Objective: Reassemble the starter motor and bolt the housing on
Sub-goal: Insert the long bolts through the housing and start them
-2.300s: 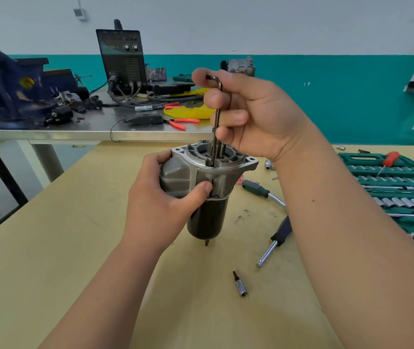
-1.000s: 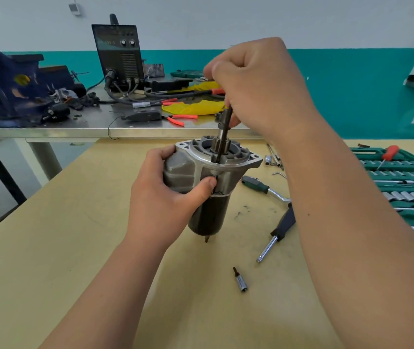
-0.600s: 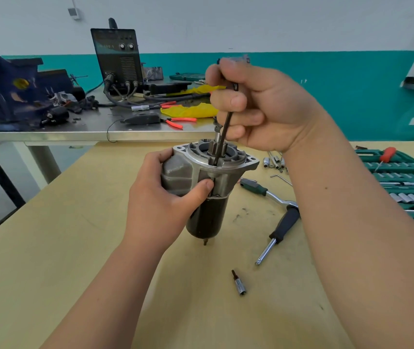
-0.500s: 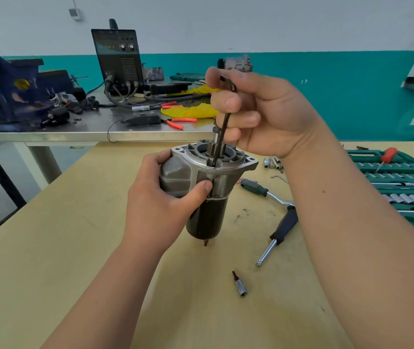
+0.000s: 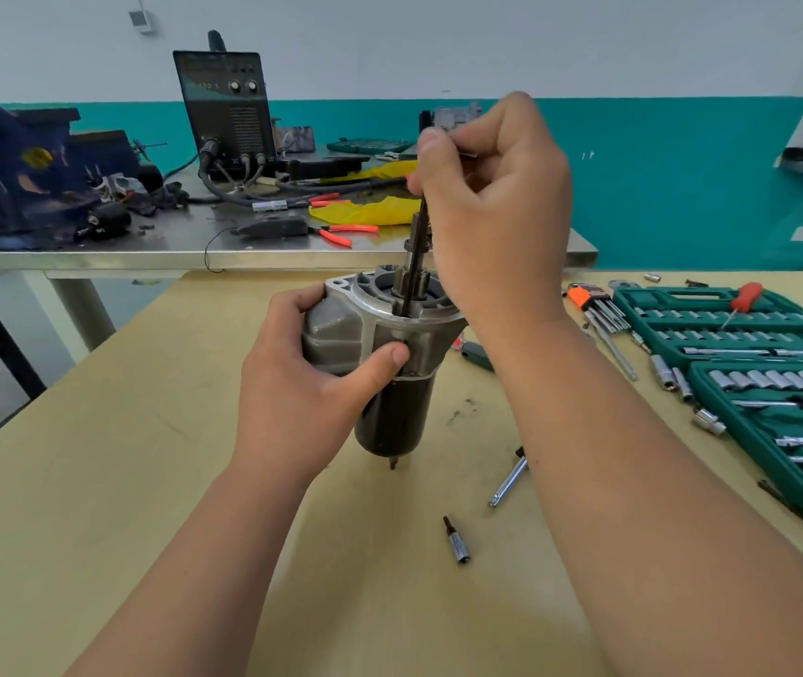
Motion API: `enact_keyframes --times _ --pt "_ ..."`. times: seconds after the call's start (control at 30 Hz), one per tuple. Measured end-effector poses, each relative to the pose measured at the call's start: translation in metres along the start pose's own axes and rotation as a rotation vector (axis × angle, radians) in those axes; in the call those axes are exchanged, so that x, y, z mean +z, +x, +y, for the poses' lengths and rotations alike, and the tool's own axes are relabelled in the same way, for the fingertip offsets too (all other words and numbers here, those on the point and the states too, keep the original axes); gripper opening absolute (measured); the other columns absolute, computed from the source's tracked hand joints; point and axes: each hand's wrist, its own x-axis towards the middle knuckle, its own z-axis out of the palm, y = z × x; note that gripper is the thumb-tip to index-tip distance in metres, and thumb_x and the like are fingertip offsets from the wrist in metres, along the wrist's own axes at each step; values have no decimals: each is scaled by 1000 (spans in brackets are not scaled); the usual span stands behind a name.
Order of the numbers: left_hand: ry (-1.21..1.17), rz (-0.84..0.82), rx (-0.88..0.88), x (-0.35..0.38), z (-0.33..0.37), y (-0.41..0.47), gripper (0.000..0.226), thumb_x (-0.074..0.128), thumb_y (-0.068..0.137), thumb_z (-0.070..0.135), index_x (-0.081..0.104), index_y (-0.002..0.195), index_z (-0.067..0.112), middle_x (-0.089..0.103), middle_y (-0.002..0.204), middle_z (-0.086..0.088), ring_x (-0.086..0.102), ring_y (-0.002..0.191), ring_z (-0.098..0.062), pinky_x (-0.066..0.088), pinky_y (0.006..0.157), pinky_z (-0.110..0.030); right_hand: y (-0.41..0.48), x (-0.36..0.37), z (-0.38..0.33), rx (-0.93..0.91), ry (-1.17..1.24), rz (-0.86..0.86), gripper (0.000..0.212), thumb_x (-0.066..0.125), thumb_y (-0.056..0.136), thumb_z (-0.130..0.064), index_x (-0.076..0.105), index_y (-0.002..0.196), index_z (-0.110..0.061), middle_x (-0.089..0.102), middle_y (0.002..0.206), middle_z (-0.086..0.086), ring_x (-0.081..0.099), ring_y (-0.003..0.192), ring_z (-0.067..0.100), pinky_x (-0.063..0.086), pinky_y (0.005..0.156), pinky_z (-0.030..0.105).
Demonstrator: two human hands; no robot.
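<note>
A person's left hand point(image 5: 301, 383) wraps its fingers round the grey cast-metal housing point(image 5: 340, 334) of a black cylindrical starter motor point(image 5: 392, 412), thumb pressed to the near face. The motor stands upright on a pale wooden table point(image 5: 96, 481). The right hand point(image 5: 492, 212), directly above the housing's open end, curls its fingers round the top of a thin dark L-shaped hex key point(image 5: 406, 302). The key's long arm runs almost straight down from those fingers, leaning slightly, and its tip meets the housing's near rim just beside the central shaft. The bolt head is hidden, so whether the tip is seated cannot be told. Turning it looks to depend on keeping the key in line with the motor's upright axis while the left hand stops the body twisting. A green plastic socket case point(image 5: 741, 334) lies well apart to the right.
</note>
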Motion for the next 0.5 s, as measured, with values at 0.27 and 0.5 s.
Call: enact_keyframes --times 0.27,0.5 --pt "0 -1 23 -3 0 -1 56 77 55 55 43 100 54 58 98 39 63 82 9 53 58 -14 21 -13 0 337 573 -700 33 31 103 -20 61 91 -14 68 85 3 29 42 16 23 38 22" --pt "-13 -2 48 -1 2 0 54 80 58 48 44 98 51 58 94 41 61 83 13 46 61 -4 28 -13 13 590 957 -1050 39 33 96 -34 66 91 -14 57 74 1 36 45 8 33 45 23"
